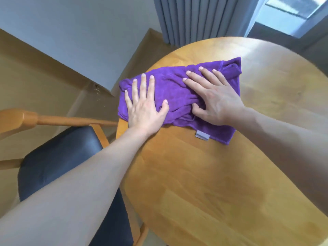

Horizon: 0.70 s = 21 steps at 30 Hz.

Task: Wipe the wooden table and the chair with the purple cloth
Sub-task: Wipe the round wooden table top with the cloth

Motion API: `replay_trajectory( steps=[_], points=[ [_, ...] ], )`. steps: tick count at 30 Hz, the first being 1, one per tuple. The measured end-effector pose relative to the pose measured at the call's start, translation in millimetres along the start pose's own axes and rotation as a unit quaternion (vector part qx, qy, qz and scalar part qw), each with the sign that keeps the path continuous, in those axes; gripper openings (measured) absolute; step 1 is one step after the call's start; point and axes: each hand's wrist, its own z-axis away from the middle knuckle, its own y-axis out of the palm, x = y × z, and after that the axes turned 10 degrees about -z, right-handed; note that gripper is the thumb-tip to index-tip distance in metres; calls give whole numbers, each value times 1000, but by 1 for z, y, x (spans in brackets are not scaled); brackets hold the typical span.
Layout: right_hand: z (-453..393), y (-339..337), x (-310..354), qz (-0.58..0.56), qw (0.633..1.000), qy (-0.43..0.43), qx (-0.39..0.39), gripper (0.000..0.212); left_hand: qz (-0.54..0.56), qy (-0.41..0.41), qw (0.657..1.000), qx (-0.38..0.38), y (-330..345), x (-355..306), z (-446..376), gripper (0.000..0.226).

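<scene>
Item: purple cloth [179, 96], rumpled, near far-left rim of wooden table [204, 174]. Left hand [144, 107] and right hand [213, 102] spread, pressing flat. Step: table wipe. Next, probably: sweep bare wood, then chair [58, 157].

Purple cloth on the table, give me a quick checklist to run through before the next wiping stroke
1. Cloth on the table: ok. The purple cloth lies on the wooden table, near its far left edge.
2. Both hands on the cloth: ok. The left hand and right hand press flat on it, fingers spread.
3. Cloth smooth: not ok. It is bunched and creased between the hands, and a grey tag shows at its near edge.
4. Path free: ok. Nothing else sits on the visible tabletop.
5. Table clean: cannot tell; glare and blur hide any marks.
6. Chair wiped: cannot tell. The chair stands to the left, with nothing on its seat.
</scene>
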Motion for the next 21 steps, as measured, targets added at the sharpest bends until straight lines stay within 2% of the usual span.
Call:
replay_trajectory(
  steps=[5, 12, 21],
  points=[
    [22, -12, -39, -12, 991, 105, -79, 72, 13, 38, 999, -35, 3, -68, -25, 79],
    [70, -17, -64, -22, 957, 239, -163, 71, -1, 132, 990, -47, 0, -143, -45, 76],
    [149, -4, -47, -46, 898, 372, -230, 73, -44, 221, 973, -53, 4, -224, -15, 74]
  ],
)
